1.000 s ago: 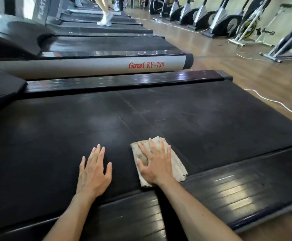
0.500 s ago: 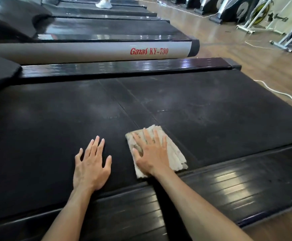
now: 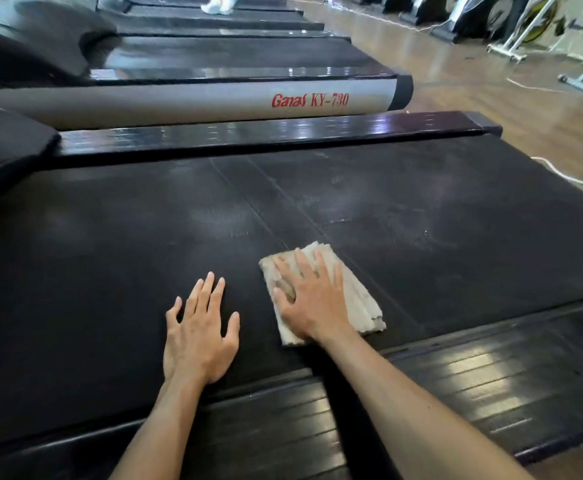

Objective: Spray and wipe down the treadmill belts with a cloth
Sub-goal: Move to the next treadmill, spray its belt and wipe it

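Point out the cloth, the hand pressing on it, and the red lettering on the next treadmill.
cloth (image 3: pixel 359 299): head view, on the bare folded part right of the hand.
right hand (image 3: pixel 312 299): head view, on the back of the hand.
red lettering (image 3: pixel 310 100): head view, on the middle of the words.

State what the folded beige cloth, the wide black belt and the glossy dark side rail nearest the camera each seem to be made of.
Folded beige cloth: likely woven cotton towelling; frayed, layered edges.
Wide black belt: probably rubberised fabric, matt; dull sheen, scuffs.
Glossy dark side rail: seemingly ribbed plastic, possibly coated metal; bright reflections across grooves.
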The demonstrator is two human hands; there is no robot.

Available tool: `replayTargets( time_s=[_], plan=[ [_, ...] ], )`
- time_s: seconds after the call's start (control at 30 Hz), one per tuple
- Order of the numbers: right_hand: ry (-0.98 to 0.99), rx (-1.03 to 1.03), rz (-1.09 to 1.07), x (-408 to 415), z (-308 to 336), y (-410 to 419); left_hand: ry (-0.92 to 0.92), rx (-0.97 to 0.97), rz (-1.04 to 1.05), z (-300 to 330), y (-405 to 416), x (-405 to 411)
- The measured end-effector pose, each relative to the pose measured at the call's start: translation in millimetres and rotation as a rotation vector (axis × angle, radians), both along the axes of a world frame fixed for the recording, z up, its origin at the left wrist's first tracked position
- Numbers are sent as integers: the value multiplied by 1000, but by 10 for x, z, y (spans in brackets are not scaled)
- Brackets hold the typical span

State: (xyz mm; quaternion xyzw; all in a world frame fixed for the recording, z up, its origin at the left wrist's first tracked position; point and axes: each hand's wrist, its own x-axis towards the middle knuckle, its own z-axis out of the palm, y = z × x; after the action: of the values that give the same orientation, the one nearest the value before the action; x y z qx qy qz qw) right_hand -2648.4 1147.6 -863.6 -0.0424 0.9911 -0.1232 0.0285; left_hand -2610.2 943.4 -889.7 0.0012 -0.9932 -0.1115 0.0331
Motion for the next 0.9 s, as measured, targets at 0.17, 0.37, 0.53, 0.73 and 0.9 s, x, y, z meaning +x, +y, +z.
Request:
replayTargets(
  time_s=[0.17,0.37,0.53,0.73,0.9],
  plan=[
    [34,-10,96,376,-54,347,27,-1,-9,-56,-30,1],
    [-6,60,-164,-177,-55,446,31,20,-10,-46,-17,8],
    [-27,20,-99,-276,-25,57,19,35,-9,-37,-18,-3],
    [4,13,53,322,-55,338,17,33,0,-58,-27,-9],
    [-3,40,-143,-92,-41,412,22,36,8,-56,-10,-9]
  ],
)
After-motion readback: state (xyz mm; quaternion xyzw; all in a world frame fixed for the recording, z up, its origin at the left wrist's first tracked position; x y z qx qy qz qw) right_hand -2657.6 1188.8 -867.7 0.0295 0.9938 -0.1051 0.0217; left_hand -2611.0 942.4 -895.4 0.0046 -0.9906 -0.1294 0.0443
